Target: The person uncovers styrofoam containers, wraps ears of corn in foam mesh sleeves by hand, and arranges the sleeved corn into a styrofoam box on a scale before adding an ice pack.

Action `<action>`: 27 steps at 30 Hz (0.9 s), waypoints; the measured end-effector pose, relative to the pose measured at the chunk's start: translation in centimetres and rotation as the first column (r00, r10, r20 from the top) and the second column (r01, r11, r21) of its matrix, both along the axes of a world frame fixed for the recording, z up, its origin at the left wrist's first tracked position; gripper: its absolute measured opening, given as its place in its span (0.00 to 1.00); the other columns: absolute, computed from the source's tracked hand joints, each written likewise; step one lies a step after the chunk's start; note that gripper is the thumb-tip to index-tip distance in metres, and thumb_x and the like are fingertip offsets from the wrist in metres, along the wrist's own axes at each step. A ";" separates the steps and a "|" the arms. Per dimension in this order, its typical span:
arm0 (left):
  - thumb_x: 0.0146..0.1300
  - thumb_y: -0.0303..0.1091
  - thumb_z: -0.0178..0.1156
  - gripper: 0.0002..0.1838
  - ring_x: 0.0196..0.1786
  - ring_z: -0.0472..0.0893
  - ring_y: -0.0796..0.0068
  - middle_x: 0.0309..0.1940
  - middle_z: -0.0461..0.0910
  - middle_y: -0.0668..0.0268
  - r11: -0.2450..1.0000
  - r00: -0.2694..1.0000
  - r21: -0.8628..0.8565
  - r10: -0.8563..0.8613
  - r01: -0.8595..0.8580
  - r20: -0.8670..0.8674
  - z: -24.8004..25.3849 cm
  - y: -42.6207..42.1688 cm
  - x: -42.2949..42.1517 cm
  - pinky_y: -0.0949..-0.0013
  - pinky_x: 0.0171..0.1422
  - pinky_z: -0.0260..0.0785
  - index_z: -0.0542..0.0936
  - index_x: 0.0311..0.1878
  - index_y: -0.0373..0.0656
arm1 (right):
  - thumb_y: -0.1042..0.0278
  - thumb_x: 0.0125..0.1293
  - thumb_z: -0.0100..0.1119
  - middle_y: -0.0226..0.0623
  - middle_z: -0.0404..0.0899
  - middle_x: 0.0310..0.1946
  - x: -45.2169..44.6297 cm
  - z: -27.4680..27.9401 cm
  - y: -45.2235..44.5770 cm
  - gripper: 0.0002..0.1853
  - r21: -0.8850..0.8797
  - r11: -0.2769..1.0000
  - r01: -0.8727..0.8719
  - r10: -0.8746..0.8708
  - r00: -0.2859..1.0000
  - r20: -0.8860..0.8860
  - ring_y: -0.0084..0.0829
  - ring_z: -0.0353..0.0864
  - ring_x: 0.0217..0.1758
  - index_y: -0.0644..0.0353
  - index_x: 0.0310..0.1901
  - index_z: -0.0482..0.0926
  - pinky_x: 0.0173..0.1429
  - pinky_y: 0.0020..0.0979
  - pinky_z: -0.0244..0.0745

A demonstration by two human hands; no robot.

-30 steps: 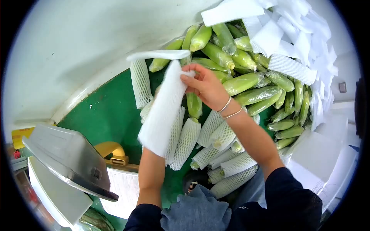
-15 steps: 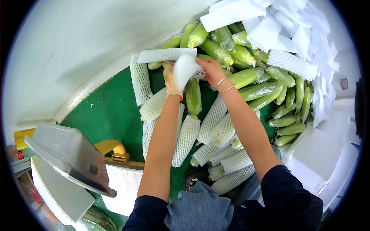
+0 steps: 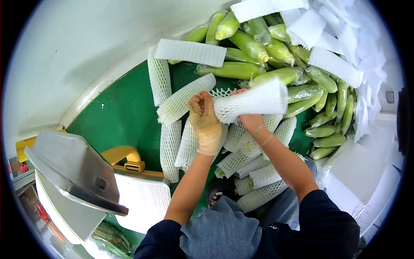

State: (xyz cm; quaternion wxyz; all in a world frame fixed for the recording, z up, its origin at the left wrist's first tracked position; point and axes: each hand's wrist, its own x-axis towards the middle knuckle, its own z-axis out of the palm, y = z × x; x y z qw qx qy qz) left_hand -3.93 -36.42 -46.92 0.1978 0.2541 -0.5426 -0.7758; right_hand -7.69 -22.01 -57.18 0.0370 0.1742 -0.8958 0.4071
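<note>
Sleeve of white foam (image 3: 258, 99) is being supported in the air between the left hand (image 3: 203, 115) and the right hand (image 3: 248, 120), above the foam-netted corn (image 3: 171, 151) on the green floor (image 3: 120, 116). Its long axis is being laid crosswise, nearly level and tilting slightly upward to the right; its mesh mouth is being pointed left, toward the left hand, while its broad end is being turned right, toward the film-wrapped corn (image 3: 304, 92). The foam is being seen as dense and opaque at the broad end, narrowed midway and opened into lacy holes at the mouth. The left fingers are being curled together beside that mouth; whether its edge is being pinched cannot be told. The right hand is being partly hidden behind the foam, so its grip cannot be told.
</note>
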 end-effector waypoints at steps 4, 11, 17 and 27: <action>0.60 0.23 0.55 0.09 0.41 0.79 0.64 0.36 0.79 0.59 0.776 0.909 -0.521 -0.155 0.354 0.387 -1.7 -1.0 -1.1 0.69 0.51 0.71 0.72 0.44 0.35 | 0.72 0.62 0.49 0.53 0.79 0.39 -2.8 5.5 -2.3 0.09 0.101 0.982 0.161 -0.186 0.921 0.342 0.51 0.78 0.43 0.67 0.38 0.77 0.49 0.39 0.72; 0.58 0.29 0.51 0.09 0.38 0.82 0.52 0.34 0.81 0.49 0.141 0.667 -0.652 -0.125 0.745 0.735 -3.7 -2.2 -3.4 0.61 0.43 0.75 0.75 0.40 0.38 | 0.67 0.64 0.47 0.57 0.80 0.35 -6.0 6.3 -1.4 0.14 0.541 0.811 -0.225 -0.031 0.906 0.422 0.51 0.81 0.36 0.71 0.37 0.77 0.42 0.44 0.75; 0.65 0.44 0.52 0.15 0.36 0.78 0.69 0.37 0.78 0.64 0.927 0.879 0.105 -0.374 0.360 0.294 2.2 -1.7 -2.2 0.66 0.35 0.72 0.73 0.48 0.43 | 0.63 0.66 0.47 0.46 0.76 0.22 -2.4 10.4 -3.0 0.16 -0.459 0.796 0.394 -0.199 0.887 0.416 0.31 0.78 0.24 0.71 0.34 0.75 0.27 0.35 0.70; 0.63 0.48 0.54 0.25 0.50 0.78 0.66 0.55 0.74 0.62 0.919 0.916 -0.026 -0.388 0.392 0.098 2.8 -4.7 8.0 0.64 0.37 0.75 0.66 0.62 0.52 | 0.70 0.60 0.57 0.41 0.74 0.19 5.5 17.5 -3.9 0.05 0.039 0.959 -0.280 0.270 0.947 0.172 0.39 0.76 0.20 0.61 0.34 0.73 0.26 0.34 0.69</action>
